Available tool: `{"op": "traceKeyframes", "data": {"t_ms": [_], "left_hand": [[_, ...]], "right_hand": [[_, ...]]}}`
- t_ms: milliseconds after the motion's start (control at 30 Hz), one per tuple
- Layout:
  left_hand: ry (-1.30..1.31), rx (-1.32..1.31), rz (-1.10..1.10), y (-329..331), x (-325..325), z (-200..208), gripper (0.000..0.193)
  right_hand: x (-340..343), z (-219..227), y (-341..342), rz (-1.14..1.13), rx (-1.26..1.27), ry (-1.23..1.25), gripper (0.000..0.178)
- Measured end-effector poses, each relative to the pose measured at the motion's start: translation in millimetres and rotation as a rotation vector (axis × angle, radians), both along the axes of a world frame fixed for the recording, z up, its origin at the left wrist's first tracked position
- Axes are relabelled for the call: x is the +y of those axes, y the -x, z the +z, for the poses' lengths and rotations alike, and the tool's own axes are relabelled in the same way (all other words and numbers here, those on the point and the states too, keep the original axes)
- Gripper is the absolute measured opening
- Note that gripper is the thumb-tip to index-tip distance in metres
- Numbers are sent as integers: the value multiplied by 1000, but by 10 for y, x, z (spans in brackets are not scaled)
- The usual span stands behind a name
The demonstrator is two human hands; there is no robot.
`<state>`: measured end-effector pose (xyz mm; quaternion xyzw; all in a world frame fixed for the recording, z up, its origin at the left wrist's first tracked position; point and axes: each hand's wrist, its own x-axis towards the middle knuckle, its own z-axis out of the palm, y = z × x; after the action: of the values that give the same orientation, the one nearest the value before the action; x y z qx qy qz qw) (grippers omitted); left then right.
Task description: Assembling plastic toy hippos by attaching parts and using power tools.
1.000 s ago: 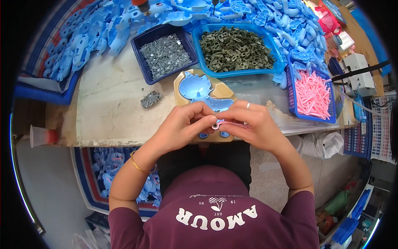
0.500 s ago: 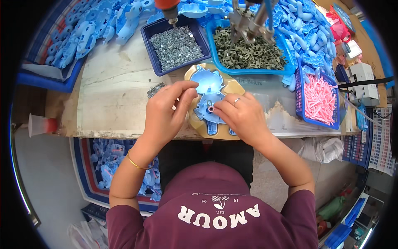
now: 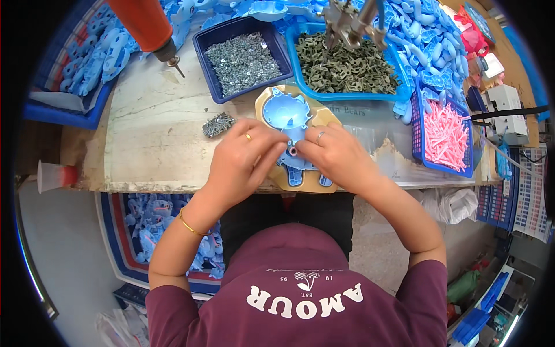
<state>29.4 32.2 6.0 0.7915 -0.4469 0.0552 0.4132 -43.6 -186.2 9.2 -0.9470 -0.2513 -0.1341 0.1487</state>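
Observation:
A blue plastic toy shell (image 3: 286, 111), open side up, lies in a tan holding block (image 3: 319, 184) at the table's front edge. My left hand (image 3: 245, 156) reaches over its middle with thumb and fingertips pinched together; whatever they hold is too small to make out. Close by on the other side, my right hand (image 3: 335, 156) has its fingers closed at the shell's centre, and what they grip is hidden. A small pinkish ring-shaped piece (image 3: 292, 151) sits between the two hands' fingertips.
An orange-red power screwdriver (image 3: 147, 29) hangs at the upper left. Behind the block stand a dark blue tray of screws (image 3: 199, 55) and a light blue tray of olive-green clips (image 3: 347, 98). Loose screws (image 3: 218, 125) lie left; a basket of pink pieces (image 3: 444, 139) stands right.
My left hand has moved right and down, closing its fingertips over the shell's middle. The hanging screwdriver has swung left and lower. The right hand has barely shifted.

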Motion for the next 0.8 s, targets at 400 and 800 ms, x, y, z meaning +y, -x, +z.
{"op": "traceKeyframes", "data": {"t_ms": [400, 800], "left_hand": [[-347, -285, -207, 110, 76, -85, 42], [-325, -262, -149, 156, -2, -83, 42]], "right_hand": [[-127, 208, 140, -109, 40, -7, 17], [-177, 140, 275, -304, 112, -156, 9]]}}
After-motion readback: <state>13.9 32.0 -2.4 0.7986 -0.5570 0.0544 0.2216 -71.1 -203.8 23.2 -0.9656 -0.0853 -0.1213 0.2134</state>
